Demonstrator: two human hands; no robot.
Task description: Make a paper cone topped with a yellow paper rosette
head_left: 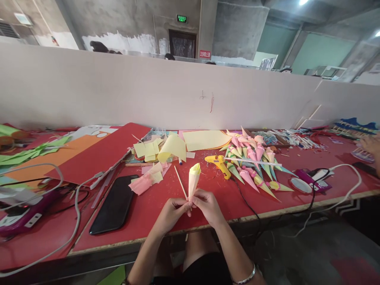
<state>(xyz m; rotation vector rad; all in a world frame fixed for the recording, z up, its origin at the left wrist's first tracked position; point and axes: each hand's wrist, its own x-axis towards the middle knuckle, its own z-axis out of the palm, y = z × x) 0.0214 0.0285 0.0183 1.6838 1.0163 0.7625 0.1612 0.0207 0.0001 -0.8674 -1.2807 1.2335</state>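
A small cone of pale cream paper (pixel 193 183), yellow inside its open top, stands upright between my two hands. My left hand (pixel 173 213) pinches the cone's pointed lower end. Against that same tip, the thumb and fingers of my right hand (pixel 208 206) are closed. A thin wooden stick (pixel 179 180) slants up from the left fingers; whether they grip it or it lies behind them I cannot tell. To the right lies a yellow glue gun (pixel 219 161) with a clear glue stick (pixel 252 160) in its back. Beside it is a pile of coloured paper cones (pixel 249 152).
Pink tissue paper (pixel 145 180) and a black phone (pixel 114 204) lie left of my hands. Red card (pixel 103 148) and yellow sheets (pixel 204 139) lie behind. Purple power strips (pixel 311 180) and cables flank the work area. Another person's hand (pixel 372 146) shows at far right.
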